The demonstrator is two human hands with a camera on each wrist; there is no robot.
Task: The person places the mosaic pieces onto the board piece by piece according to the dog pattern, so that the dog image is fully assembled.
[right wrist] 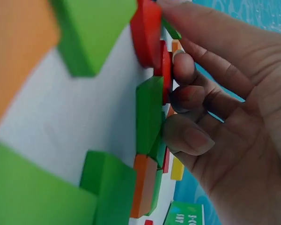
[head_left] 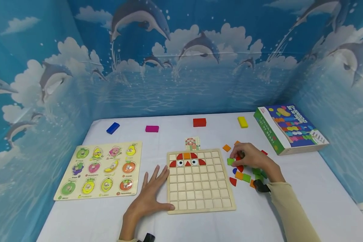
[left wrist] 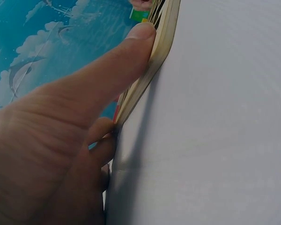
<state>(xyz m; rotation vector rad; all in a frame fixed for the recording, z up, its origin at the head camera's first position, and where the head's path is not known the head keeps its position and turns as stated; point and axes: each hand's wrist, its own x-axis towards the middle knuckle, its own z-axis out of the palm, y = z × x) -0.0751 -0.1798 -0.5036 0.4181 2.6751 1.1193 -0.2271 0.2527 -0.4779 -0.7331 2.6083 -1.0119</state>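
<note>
A wooden grid board (head_left: 201, 195) lies in front of me, its upper rows holding red quarter-round pieces, an orange square (head_left: 186, 156) and two eye pieces (head_left: 179, 163). My left hand (head_left: 149, 198) steadies it with fingers spread along the left edge; the thumb (left wrist: 131, 47) rests on the near left corner. To the right of the board, my right hand (head_left: 249, 156) pinches a green square (head_left: 230, 161) between thumb and index finger, low over the loose pieces. The other fingers curl above red pieces (right wrist: 147, 35) and a green block (right wrist: 150, 112).
Loose orange (head_left: 239, 175), green and red pieces lie around the right hand. A small picture card (head_left: 193, 143) sits behind the board. A fruit puzzle board (head_left: 101, 171) lies left, a game box (head_left: 290, 129) at right. Several coloured blocks, including a red block (head_left: 199, 122), line the back.
</note>
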